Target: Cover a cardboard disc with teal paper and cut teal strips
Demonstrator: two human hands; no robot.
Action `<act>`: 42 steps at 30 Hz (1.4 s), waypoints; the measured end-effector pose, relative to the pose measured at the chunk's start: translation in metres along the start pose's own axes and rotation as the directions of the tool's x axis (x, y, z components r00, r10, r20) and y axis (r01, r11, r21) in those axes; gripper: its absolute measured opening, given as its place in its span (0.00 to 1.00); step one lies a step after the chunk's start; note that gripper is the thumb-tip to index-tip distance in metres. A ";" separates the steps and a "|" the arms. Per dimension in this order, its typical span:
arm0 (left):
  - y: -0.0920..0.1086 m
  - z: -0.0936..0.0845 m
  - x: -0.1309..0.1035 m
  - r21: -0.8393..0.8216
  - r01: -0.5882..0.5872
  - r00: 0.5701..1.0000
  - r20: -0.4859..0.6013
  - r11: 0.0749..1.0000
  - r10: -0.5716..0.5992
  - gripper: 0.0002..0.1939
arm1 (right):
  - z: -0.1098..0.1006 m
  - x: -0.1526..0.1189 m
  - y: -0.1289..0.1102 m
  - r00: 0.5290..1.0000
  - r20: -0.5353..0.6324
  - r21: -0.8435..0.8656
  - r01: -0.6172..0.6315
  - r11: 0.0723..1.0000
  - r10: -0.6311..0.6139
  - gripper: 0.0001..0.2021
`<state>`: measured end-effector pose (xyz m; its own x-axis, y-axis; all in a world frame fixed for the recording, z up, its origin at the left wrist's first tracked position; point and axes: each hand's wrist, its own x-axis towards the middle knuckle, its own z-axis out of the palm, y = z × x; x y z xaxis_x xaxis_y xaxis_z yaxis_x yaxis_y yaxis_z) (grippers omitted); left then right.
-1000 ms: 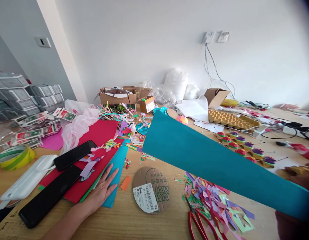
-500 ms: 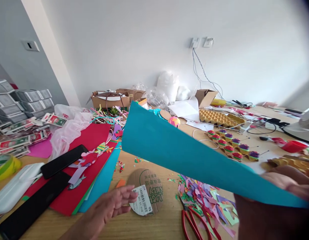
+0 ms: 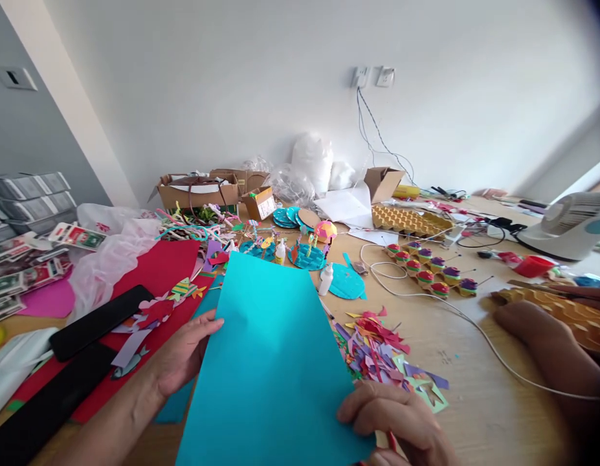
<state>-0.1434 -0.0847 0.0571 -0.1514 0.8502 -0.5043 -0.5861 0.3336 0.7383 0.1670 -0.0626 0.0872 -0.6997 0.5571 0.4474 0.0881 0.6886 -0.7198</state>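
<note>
A turquoise sheet of paper (image 3: 270, 362) stretches across the middle of the head view, held above the table. My left hand (image 3: 190, 349) pinches its left edge, thumb on top and the other fingers behind. My right hand (image 3: 397, 421) grips the lower right edge, its fingers lying over the paper. Just beside that hand lies a heap of paper scraps (image 3: 377, 343), and bits of red handle peek out below the fingers. Whatever lies directly under the sheet is hidden. Left of it, a red sheet (image 3: 168, 259) carries cut-out paper fish (image 3: 183, 289).
At right, another person's hand (image 3: 527, 320) and arm are by an egg carton (image 3: 571, 317). Painted egg-carton cups (image 3: 426, 275), a white cable (image 3: 465, 317), glue bottles (image 3: 325, 279) and turquoise discs (image 3: 345, 281) stand beyond the sheet. A fan (image 3: 566, 226) is far right.
The turquoise sheet has come from the right to the middle, its broad face now toward me. My left hand, open before, has taken its left edge. The cardboard disc is now covered.
</note>
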 end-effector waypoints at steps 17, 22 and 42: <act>-0.014 -0.008 0.012 0.136 -0.149 0.950 -0.255 0.979 0.180 0.18 | 0.042 0.003 0.066 0.713 -0.076 0.581 -0.536 0.612 0.697 0.24; -0.017 0.004 0.010 0.149 -0.045 0.989 -0.130 0.988 0.065 0.14 | 0.054 0.011 0.076 0.721 0.060 0.785 -0.461 0.414 0.690 0.27; -0.039 0.006 0.029 0.788 -0.580 0.815 0.568 0.206 0.117 0.22 | -0.016 0.014 0.019 0.374 -0.925 -0.036 -0.267 0.963 0.069 0.09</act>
<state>-0.1201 -0.0707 0.0167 0.2602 0.9630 -0.0697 0.5944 -0.1029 0.7976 0.1707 -0.0344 0.0881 0.4006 0.6847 0.6088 0.2975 0.5313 -0.7933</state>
